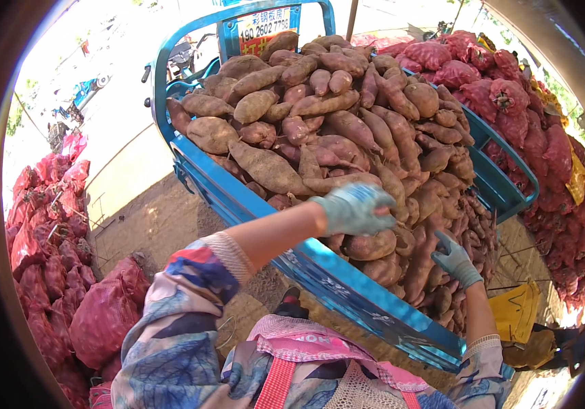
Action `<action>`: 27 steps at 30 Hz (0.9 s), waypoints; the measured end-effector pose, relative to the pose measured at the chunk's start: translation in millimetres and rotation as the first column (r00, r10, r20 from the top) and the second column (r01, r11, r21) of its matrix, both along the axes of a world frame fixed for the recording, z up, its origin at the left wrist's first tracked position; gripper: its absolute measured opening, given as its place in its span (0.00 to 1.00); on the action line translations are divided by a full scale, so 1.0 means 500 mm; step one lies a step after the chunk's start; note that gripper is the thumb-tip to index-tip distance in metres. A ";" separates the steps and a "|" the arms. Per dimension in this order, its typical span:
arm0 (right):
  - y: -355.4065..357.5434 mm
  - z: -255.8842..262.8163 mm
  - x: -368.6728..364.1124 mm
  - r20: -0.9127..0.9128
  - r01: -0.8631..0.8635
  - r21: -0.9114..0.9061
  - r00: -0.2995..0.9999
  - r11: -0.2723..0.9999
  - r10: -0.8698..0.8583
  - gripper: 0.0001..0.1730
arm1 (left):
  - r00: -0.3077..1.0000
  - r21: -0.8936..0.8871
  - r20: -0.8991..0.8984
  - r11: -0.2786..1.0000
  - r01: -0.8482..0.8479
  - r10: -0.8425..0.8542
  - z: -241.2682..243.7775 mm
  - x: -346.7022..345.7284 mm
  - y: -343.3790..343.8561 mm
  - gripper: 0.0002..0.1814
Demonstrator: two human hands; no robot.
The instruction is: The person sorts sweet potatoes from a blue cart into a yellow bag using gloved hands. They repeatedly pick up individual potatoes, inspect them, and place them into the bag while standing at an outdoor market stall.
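A heap of sweet potatoes (pixel 346 128) fills the bed of a blue metal cargo cart (pixel 241 189) in front of me. My left hand (pixel 359 208), in a pale blue-green work glove, reaches across the side panel over the near part of the heap. Its fingers are curled and blurred; a reddish patch shows at them, and I cannot tell whether it is a sweet potato. Lower on the right, my right hand (pixel 457 260) wears a similar glove. Its thumb and forefinger are spread close to a long sweet potato (pixel 422 260), with nothing seen between them.
Red mesh sacks (pixel 49 266) are piled at the left, with one large full sack (pixel 105 312) nearer me. A taller stack of red sacks (pixel 533 122) stands at the right. The cart's side panel lies between my body and the heap. A yellow bag (pixel 516 312) is at lower right.
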State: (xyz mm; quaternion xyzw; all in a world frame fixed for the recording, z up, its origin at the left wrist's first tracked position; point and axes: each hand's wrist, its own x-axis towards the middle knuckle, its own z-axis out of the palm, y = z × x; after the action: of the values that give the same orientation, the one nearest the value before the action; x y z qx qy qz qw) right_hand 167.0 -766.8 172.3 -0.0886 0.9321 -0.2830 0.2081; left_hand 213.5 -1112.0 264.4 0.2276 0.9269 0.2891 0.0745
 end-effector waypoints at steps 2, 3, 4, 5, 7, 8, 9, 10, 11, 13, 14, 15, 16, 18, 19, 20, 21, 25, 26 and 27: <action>-0.079 0.048 -0.001 -0.175 -0.129 -0.032 0.977 0.991 0.122 0.37 | 0.924 -0.127 -0.364 0.977 -0.171 0.115 -0.003 0.004 -0.138 0.29; -0.138 0.077 -0.003 -0.263 -0.194 -0.034 0.948 0.980 0.178 0.36 | 0.866 -0.140 -0.450 0.941 -0.308 0.217 -0.004 0.012 -0.212 0.31; -0.205 0.094 -0.003 -0.305 -0.256 -0.073 0.926 0.964 0.223 0.36 | 0.770 -0.266 -0.548 0.805 -0.530 0.326 -0.011 0.035 -0.287 0.33; -0.270 0.109 -0.006 -0.350 -0.309 -0.100 0.901 0.946 0.257 0.36 | 0.765 -0.321 -0.450 0.716 -0.620 0.461 -0.005 0.046 -0.360 0.35; -0.385 0.108 -0.035 -0.519 -0.462 -0.108 0.781 0.880 0.347 0.36 | 0.568 -0.390 -0.383 0.430 -0.814 0.728 -0.018 0.064 -0.422 0.35; -0.449 0.114 -0.049 -0.506 -0.497 -0.120 0.775 0.859 0.378 0.37 | 0.547 -0.313 -0.467 0.449 -0.837 0.695 -0.051 0.077 -0.458 0.35; -0.518 0.119 -0.065 -0.494 -0.540 -0.144 0.765 0.829 0.413 0.38 | 0.511 -0.243 -0.552 0.458 -0.855 0.659 -0.080 0.098 -0.490 0.36; -0.566 0.094 -0.106 -0.553 -0.527 -0.096 0.734 0.845 0.395 0.41 | 0.528 -0.270 -0.476 0.454 -0.849 0.703 -0.074 0.087 -0.466 0.36; -0.619 0.070 -0.145 -0.607 -0.519 -0.056 0.696 0.853 0.383 0.44 | 0.534 -0.307 -0.399 0.440 -0.844 0.746 -0.063 0.083 -0.439 0.36; -0.761 0.077 -0.175 -0.506 -0.430 -0.047 0.789 0.902 0.349 0.51 | 0.505 -0.301 -0.485 0.406 -0.863 0.714 -0.091 0.097 -0.449 0.37; -0.821 0.086 -0.185 -0.421 -0.408 -0.064 0.838 0.911 0.346 0.54 | 0.505 -0.332 -0.455 0.387 -0.860 0.733 -0.091 0.100 -0.449 0.36; -0.868 0.093 -0.190 -0.329 -0.384 -0.075 0.881 0.920 0.340 0.56 | 0.505 -0.361 -0.421 0.372 -0.855 0.753 -0.087 0.102 -0.446 0.36; -0.897 0.077 -0.205 -0.315 -0.329 -0.072 0.903 0.942 0.291 0.56 | 0.499 -0.346 -0.385 0.380 -0.858 0.776 -0.077 0.091 -0.435 0.36; -0.909 0.042 -0.213 -0.328 -0.278 -0.054 0.912 0.959 0.246 0.55 | 0.465 -0.238 -0.414 0.400 -0.885 0.783 -0.081 0.080 -0.419 0.36; -0.909 0.032 -0.209 -0.337 -0.258 -0.042 0.913 0.965 0.229 0.55 | 0.441 -0.179 -0.427 0.405 -0.897 0.789 -0.085 0.080 -0.406 0.37; -0.891 0.021 -0.210 -0.396 -0.293 -0.122 0.890 0.948 0.224 0.50 | 0.402 -0.129 -0.442 0.387 -0.913 0.802 -0.104 0.071 -0.384 0.37; -0.868 0.020 -0.217 -0.364 -0.352 -0.181 0.892 0.918 0.270 0.49 | 0.425 0.061 -0.338 0.470 -0.880 0.840 -0.105 0.060 -0.364 0.31; -0.752 0.052 -0.164 -0.468 -0.585 -0.367 0.788 0.723 0.400 0.41 | 0.518 0.349 -0.262 0.580 -0.736 0.815 -0.163 0.013 -0.274 0.32; -0.700 0.051 -0.154 -0.494 -0.614 -0.390 0.768 0.686 0.407 0.41 | 0.499 0.349 -0.174 0.527 -0.775 0.849 -0.173 0.021 -0.224 0.34; -0.632 0.052 -0.150 -0.521 -0.637 -0.400 0.750 0.659 0.408 0.41 | 0.528 0.313 -0.282 0.597 -0.738 0.801 -0.189 0.012 -0.177 0.35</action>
State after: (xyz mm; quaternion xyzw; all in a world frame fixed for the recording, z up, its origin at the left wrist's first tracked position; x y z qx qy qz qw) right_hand 92.2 -1082.9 198.4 -0.4687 0.7617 -0.4435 0.0585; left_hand 219.4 -1200.7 169.7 -0.1474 0.9002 0.3106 -0.2672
